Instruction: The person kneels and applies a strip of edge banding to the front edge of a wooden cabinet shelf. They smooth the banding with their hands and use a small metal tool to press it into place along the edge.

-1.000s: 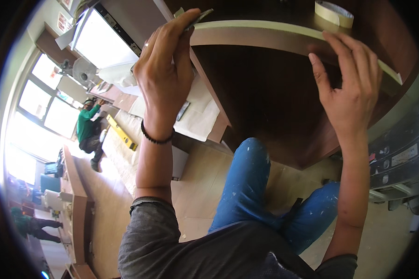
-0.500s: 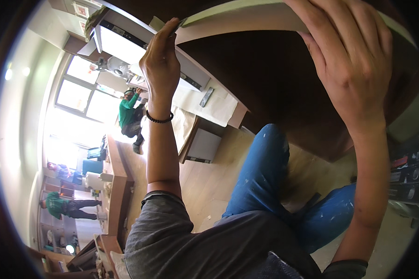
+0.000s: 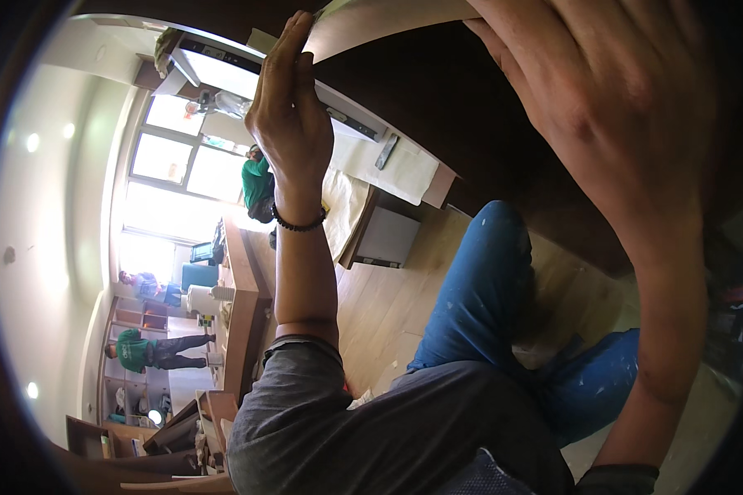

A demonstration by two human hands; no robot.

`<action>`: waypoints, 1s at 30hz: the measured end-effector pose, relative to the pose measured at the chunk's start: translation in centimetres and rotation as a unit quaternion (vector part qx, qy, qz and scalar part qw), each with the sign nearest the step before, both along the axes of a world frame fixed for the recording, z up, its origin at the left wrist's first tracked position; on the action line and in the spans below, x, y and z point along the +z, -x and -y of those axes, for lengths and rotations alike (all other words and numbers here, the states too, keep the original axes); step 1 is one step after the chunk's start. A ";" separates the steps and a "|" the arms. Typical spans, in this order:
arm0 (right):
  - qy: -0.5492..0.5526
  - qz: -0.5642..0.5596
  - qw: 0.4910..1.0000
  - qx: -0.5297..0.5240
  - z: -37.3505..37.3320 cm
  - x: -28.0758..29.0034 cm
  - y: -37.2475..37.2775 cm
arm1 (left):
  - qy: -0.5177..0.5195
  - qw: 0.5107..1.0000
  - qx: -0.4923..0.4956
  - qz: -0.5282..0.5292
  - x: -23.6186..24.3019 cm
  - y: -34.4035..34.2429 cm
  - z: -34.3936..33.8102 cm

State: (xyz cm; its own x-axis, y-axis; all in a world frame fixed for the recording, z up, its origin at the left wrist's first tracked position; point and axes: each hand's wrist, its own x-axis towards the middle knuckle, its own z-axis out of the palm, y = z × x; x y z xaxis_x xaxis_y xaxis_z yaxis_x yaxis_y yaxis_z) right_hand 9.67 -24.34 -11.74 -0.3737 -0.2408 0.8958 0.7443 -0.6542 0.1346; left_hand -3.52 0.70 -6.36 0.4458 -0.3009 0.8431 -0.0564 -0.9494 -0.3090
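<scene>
Strip: pale strip (image 3: 388, 21) is running along the top edge of a dark panel (image 3: 470, 107), at frame top, between both hands.
Left hand: left hand (image 3: 289, 115) is reaching up, fingers straight and together, tips pressing on the strip's left end; gripping nothing that shows.
Right hand: right hand (image 3: 603, 107) is lying flat over the strip's right part, fingers spread; it is hiding the strip there, grip cannot be told.
Wrist: black bracelet (image 3: 299, 223) is sitting on the left wrist.
Below: blue jeans (image 3: 487, 305) are showing over the wood floor (image 3: 388, 305).
Around: people in green shirts (image 3: 257, 183) are standing well apart, by the window (image 3: 182, 157).
</scene>
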 end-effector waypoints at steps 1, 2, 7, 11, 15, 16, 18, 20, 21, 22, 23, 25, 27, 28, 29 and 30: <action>-0.003 0.000 1.000 0.000 0.1 0.0 0.0 | -0.011 1.000 0.008 0.002 0.0 0.1 -0.4; -0.006 0.000 1.000 -0.001 0.2 0.1 0.1 | -0.022 1.000 0.017 0.002 -0.1 0.2 -1.0; -0.015 0.002 1.000 -0.006 0.1 -0.1 -0.1 | 0.040 0.997 0.054 -0.028 0.2 0.5 0.2; -0.017 0.003 1.000 -0.012 0.2 0.0 -0.1 | 0.018 0.999 0.035 -0.004 -0.1 0.8 -1.0; -0.015 0.004 1.000 -0.017 -0.1 -0.1 -0.1 | 0.028 0.996 0.080 -0.007 -0.1 0.7 0.5; -0.015 0.006 1.000 -0.024 0.3 0.2 -0.1 | 0.006 0.998 0.062 0.004 -0.1 0.3 2.2; -0.013 0.009 0.999 -0.036 0.9 0.6 -0.3 | -0.008 0.999 0.041 0.019 0.2 -0.4 1.0; -0.010 0.006 1.000 -0.021 0.0 0.3 0.2 | -0.022 0.998 0.051 0.032 0.0 0.6 -2.2; -0.009 0.008 1.000 -0.018 -0.3 0.3 0.5 | -0.005 0.997 0.076 0.024 -0.2 1.5 -3.7; -0.004 0.010 1.000 -0.029 0.0 0.4 0.3 | 0.008 0.997 0.072 0.015 -0.2 0.9 -1.3; -0.006 0.008 1.000 -0.026 -0.2 0.4 0.3 | 0.001 0.998 0.066 0.012 -0.1 1.1 1.1; -0.006 0.014 0.999 -0.049 1.0 1.0 -0.2 | -0.010 0.999 0.027 0.019 0.2 -0.5 2.6; -0.002 0.011 0.999 -0.036 0.3 0.7 0.2 | -0.007 0.999 0.036 0.020 0.0 0.3 0.6; 0.001 0.013 0.999 -0.036 0.1 0.7 0.3 | 0.012 0.998 0.065 0.013 0.4 0.6 -0.3; 0.004 0.015 0.999 -0.035 0.1 0.7 0.4 | 0.031 0.995 0.094 0.006 0.6 0.6 -0.9; 0.004 0.017 0.999 -0.038 0.2 0.8 0.5 | 0.034 0.995 0.098 -0.003 -0.1 1.0 -1.0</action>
State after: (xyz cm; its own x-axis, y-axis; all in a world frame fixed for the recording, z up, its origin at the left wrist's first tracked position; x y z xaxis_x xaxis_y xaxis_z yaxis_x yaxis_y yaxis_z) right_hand 9.18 -24.52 -10.95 -0.4211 -0.2028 0.8841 0.6872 -0.7075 0.1650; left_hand -4.55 1.72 -6.43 0.4950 -0.1499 0.8559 0.1293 -0.9613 -0.2432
